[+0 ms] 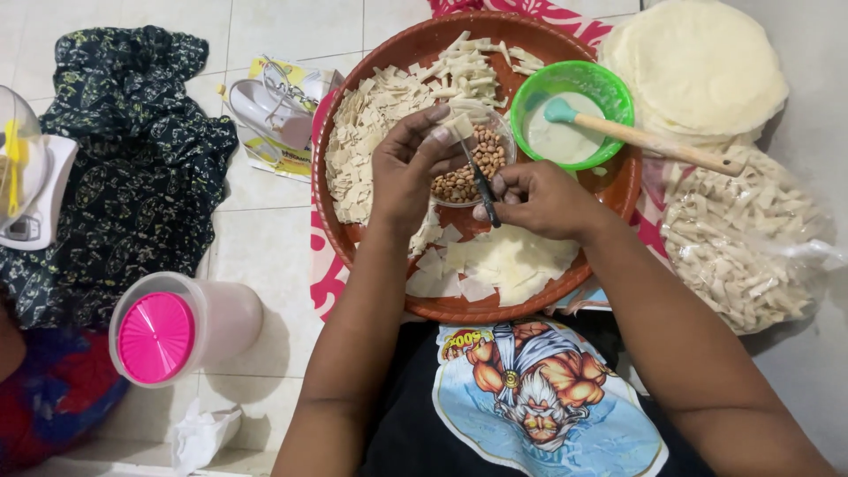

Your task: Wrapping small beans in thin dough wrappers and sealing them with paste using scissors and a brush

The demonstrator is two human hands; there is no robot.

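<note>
From the head view, a round reddish-brown tray [609,190] with a smooth raised rim lies on pale floor tiles [265,230] and carries nearly everything in hand. The left hand [408,163] pinches a small pale square of thin dough wrapper [458,126] between thumb and fingertips, held over the clear shallow bowl of brown peanuts [470,168] near the tray's middle. The right hand [539,199] is curled around a slim dark-handled tool [483,185], its tip pointing toward the wrapper; whether it is a knife or a pick cannot be told. Flat cut squares [481,265] pile matte and floury along the tray's near edge, and folded strips [380,115] heap along its left and far edges. At the tray's right edge sits a glossy green plastic bowl [609,88] of whitish paste with a teal spatula on a wooden handle [658,141]. Beyond the tray's far right corner rests a stack of round cream wrapper sheets [698,62]; right of the tray, a clear plastic bag [751,238] bulges with finished folded pieces. Left of the tray lie a yellow printed leaflet [278,110], a dark patterned cloth [132,168] and a translucent jar with a ribbed pink lid [157,336].
</note>
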